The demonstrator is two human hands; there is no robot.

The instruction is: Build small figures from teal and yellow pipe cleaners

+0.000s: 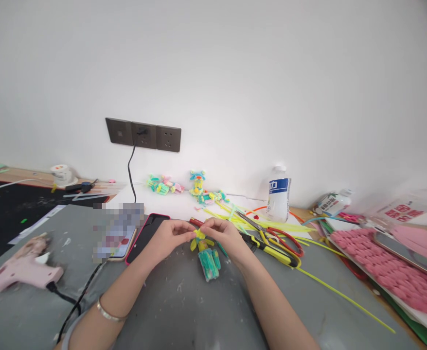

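Above the grey mat, both hands pinch a small craft figure made of fuzzy pipe cleaners. Its top is a yellow flower shape (199,234), and below hangs a ribbed teal-green body (209,264). My left hand (173,235) is closed, thumb and forefinger on the left side of the yellow part. From the right, my right hand (225,237) grips the same yellow part, fingertips close to the left ones. The fingers hide some of the flower. Just beyond the hands a red stick-like thing (196,221) shows in part.
Scissors (282,239) and a yellow-black utility knife (272,251) lie right of my right hand, among yellow pipe cleaners (348,295). A pink glue gun (27,270) and two phones (150,233) are at left. Finished figures (198,183) and a white bottle (279,194) stand by the wall.
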